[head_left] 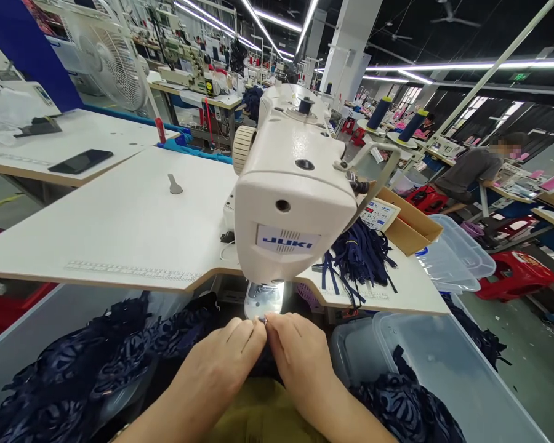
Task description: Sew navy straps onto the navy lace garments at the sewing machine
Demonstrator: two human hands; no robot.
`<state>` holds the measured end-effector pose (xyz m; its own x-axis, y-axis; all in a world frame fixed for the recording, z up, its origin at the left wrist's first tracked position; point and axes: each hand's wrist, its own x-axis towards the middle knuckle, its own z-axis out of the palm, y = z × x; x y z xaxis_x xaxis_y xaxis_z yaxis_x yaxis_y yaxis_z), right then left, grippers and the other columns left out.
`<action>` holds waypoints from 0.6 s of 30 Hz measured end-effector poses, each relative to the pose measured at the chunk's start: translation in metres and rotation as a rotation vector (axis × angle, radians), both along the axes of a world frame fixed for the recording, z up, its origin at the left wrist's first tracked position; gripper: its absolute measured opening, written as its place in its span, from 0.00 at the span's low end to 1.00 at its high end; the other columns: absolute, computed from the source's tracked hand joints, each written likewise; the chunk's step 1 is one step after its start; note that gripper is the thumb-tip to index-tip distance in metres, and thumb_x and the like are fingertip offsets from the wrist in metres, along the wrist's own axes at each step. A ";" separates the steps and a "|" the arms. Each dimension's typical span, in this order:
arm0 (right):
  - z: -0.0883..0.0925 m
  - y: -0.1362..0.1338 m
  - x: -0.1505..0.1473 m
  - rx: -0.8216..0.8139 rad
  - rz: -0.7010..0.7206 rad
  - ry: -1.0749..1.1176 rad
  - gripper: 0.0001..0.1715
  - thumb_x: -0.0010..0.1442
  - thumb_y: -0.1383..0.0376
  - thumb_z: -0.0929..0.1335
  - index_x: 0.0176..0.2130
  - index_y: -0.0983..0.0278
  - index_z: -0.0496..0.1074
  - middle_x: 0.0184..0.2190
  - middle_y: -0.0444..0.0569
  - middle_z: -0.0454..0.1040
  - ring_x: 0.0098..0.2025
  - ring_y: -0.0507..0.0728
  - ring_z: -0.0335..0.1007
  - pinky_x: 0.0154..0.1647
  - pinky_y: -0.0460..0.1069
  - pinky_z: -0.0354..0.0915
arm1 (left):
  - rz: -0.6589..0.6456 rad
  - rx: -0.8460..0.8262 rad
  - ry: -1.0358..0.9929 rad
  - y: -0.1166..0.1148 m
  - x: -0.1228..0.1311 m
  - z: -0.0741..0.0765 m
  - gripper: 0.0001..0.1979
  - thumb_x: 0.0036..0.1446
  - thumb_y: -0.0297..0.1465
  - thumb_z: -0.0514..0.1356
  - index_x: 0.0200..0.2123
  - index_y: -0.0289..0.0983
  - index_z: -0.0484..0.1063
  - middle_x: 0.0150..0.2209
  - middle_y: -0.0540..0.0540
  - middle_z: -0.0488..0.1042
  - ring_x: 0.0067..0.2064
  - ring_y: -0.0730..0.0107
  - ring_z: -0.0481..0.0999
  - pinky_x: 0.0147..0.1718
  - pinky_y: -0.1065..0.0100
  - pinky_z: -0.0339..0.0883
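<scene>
My left hand (226,357) and my right hand (300,351) meet just in front of the sewing machine (295,184). The fingers of both are closed in a pinch at one spot, and only a tiny dark bit shows between the fingertips. What they hold is mostly hidden. Right beyond the fingertips lies the machine's lit metal plate (258,300), under the white head. To the right of the head, a bundle of navy straps (362,255) rests on the table, some ends hanging over its edge.
Navy patterned garment pieces (74,363) fill a bin at the left. More navy pieces (409,406) lie by a clear plastic bin (443,351) on the right. The white tabletop (133,209) carries a small grey metal piece (174,184). A phone (80,161) lies farther left.
</scene>
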<state>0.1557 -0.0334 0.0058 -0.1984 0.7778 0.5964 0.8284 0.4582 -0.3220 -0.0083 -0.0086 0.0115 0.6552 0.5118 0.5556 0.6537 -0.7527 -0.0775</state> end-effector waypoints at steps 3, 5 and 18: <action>0.001 -0.003 0.006 -0.203 0.146 0.120 0.18 0.68 0.69 0.56 0.53 0.67 0.67 0.38 0.51 0.78 0.37 0.55 0.76 0.39 0.49 0.69 | 0.025 0.004 0.005 0.000 0.000 -0.003 0.15 0.62 0.20 0.41 0.44 0.36 0.63 0.28 0.49 0.73 0.27 0.71 0.73 0.23 0.71 0.65; 0.006 -0.005 0.014 -0.361 0.202 0.202 0.22 0.69 0.68 0.55 0.60 0.66 0.60 0.40 0.50 0.78 0.40 0.55 0.76 0.41 0.48 0.70 | 0.016 -0.002 0.006 -0.001 0.000 -0.005 0.14 0.63 0.22 0.42 0.46 0.36 0.63 0.26 0.50 0.71 0.24 0.71 0.71 0.21 0.70 0.62; -0.006 0.003 0.019 -0.344 -0.028 0.553 0.09 0.67 0.67 0.60 0.37 0.61 0.68 0.33 0.44 0.70 0.35 0.51 0.68 0.36 0.44 0.64 | 0.030 -0.101 -0.154 -0.003 0.009 -0.022 0.12 0.67 0.33 0.48 0.48 0.36 0.66 0.19 0.55 0.66 0.17 0.74 0.67 0.19 0.71 0.56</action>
<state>0.1749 -0.0308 0.0000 0.0898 0.9431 0.3202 0.5085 0.2331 -0.8290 0.0010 -0.0121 -0.0101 0.5499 0.5880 0.5932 0.6745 -0.7315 0.0999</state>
